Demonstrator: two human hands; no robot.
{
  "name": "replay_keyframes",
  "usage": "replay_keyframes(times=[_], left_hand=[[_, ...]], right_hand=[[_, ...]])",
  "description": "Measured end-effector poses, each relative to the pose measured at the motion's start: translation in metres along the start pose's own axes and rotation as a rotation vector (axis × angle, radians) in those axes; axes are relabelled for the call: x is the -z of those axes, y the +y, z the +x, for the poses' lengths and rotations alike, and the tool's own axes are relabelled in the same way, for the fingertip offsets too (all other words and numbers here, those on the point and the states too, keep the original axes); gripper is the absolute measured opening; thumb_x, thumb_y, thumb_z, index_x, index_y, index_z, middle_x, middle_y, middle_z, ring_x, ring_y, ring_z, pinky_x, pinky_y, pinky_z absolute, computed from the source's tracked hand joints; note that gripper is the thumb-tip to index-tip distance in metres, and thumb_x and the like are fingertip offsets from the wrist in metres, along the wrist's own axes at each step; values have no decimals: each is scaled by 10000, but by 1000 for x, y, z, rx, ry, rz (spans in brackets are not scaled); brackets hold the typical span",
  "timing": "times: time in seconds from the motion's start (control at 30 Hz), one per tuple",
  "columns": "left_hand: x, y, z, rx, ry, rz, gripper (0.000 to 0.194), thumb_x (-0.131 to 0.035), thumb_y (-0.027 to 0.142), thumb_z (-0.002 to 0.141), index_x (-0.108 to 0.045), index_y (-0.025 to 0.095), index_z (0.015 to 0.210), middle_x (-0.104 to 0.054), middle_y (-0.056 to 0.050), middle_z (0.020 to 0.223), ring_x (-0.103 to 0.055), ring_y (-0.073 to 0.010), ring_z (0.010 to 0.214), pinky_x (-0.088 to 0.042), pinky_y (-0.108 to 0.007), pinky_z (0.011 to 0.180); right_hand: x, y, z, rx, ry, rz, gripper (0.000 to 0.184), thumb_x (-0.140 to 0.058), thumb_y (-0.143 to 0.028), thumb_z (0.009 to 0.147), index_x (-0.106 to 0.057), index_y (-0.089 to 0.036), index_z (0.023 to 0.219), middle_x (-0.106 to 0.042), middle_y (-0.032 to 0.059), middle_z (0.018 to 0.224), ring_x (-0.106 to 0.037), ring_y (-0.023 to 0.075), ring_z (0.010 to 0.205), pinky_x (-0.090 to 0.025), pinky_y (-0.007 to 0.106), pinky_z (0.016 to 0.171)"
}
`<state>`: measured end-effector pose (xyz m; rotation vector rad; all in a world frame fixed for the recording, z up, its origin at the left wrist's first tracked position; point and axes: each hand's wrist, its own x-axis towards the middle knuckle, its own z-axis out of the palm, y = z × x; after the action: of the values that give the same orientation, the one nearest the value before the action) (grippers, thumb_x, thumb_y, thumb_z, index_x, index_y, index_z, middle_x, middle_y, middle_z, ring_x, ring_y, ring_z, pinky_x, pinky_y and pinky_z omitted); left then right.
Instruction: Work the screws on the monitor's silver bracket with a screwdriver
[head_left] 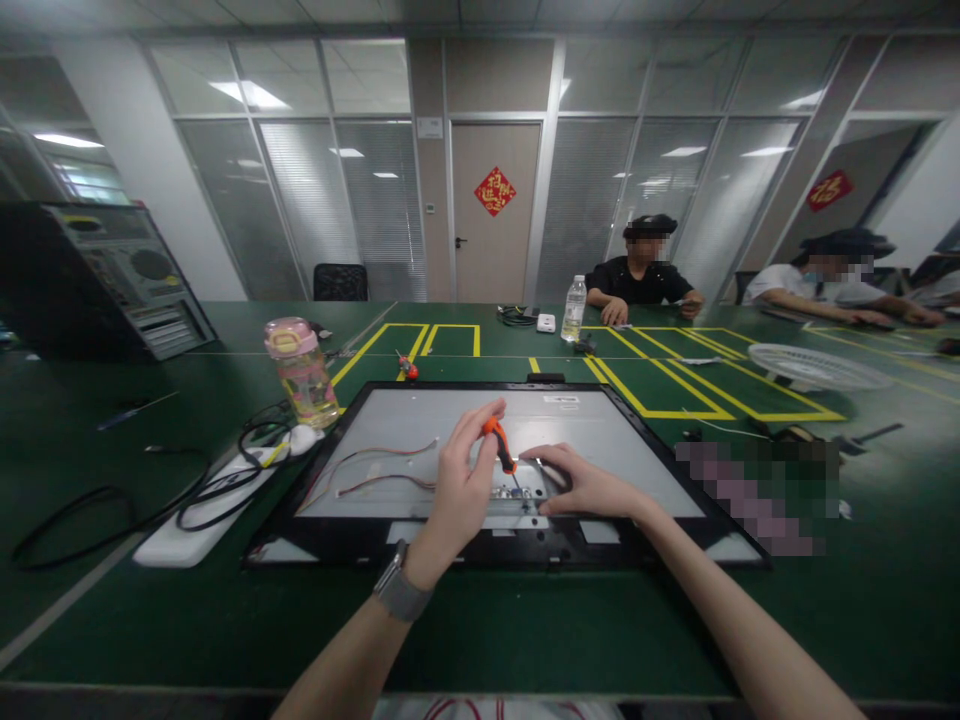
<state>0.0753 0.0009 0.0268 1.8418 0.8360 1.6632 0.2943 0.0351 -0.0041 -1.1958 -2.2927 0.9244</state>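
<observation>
An orange and black screwdriver (pixel 501 445) is between the thumb and fingers of my left hand (pixel 466 465). It tilts, with its shaft pointing down at a small circuit board (pixel 517 493) near the front edge of the display panel (pixel 405 422). My right hand (pixel 589 485) rests on the panel just right of that board, fingers and thumb spread apart. Something dark, perhaps shadow, lies under its fingers. The panel lies flat, grey with a black frame. Thin wires (pixel 375 452) run over its left half.
Left of the panel are a white power strip (pixel 187 525) with black cables, a pink-lidded bottle (pixel 304 375) and a computer case (pixel 112 280). A red-tipped tool (pixel 408 368) and a clear bottle (pixel 574 310) stand beyond. Co-workers (pixel 649 275) sit at the far right.
</observation>
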Motion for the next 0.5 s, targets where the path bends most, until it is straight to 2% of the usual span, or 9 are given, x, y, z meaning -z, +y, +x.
replay_keyframes(times=[0.17,0.3,0.43,0.5], left_hand=[[0,0,-1,-58,41,97,283,-571,203,899,-631,224,1175,-641,-48,1010,-620,-185,955,-479,-324,879],[1,4,-1,-81,-12,92,327,-474,172,940,-592,230,1239,-622,-68,1106,-608,-184,1000,-477,-333,894],[1,8,0,-105,69,194,247,-574,177,886,-655,223,1115,-600,-27,917,-602,-160,843,-492,-300,805],[2,8,1,-113,62,201,254,-552,162,887,-654,221,1112,-591,-32,933,-600,-159,846,-499,-301,804]], right_hand=[[-1,3,0,3,0,17,721,-786,-363,674,-495,-266,1327,-503,65,1257,-452,276,1199,-350,430,1076],[-1,4,1,16,2,21,716,-785,-361,680,-495,-260,1327,-504,70,1257,-443,279,1210,-342,436,1083],[0,2,0,10,-1,22,721,-785,-363,682,-487,-258,1331,-497,71,1260,-446,274,1209,-342,433,1084],[1,1,-1,2,-6,19,718,-783,-355,685,-488,-255,1331,-494,72,1261,-442,273,1215,-343,428,1086]])
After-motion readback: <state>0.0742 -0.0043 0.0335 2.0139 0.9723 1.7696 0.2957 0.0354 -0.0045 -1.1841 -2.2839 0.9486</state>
